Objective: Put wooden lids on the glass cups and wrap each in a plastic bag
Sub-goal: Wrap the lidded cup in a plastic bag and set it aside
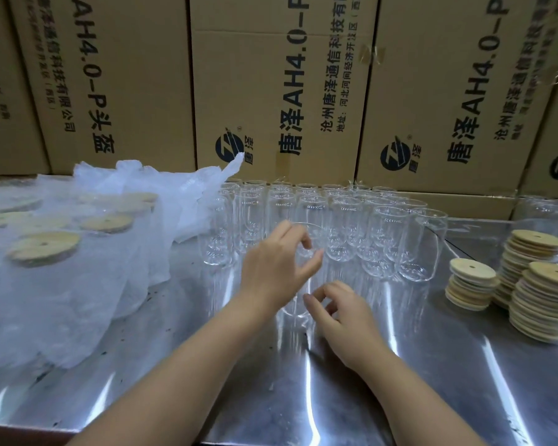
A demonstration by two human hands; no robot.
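A clear glass cup (295, 306) is tilted above the metal table (271, 391), without a lid. My left hand (276, 268) grips its upper part, thumb and fingers curled round the glass. Just below, my right hand (343, 313) has its thumb and fingers curled against the cup's lower end. Several empty glass cups (351, 230) stand in rows just behind my hands. Stacks of round wooden lids (541, 300) with a centre hole sit at the right. At the left lie lidded cups wrapped in plastic bags (45, 249).
Loose clear plastic bags (174, 201) are heaped behind the wrapped cups, left of the rows. A wall of printed cardboard boxes (271, 91) closes off the back of the table. Another glass (548, 210) stands at the far right behind the lids.
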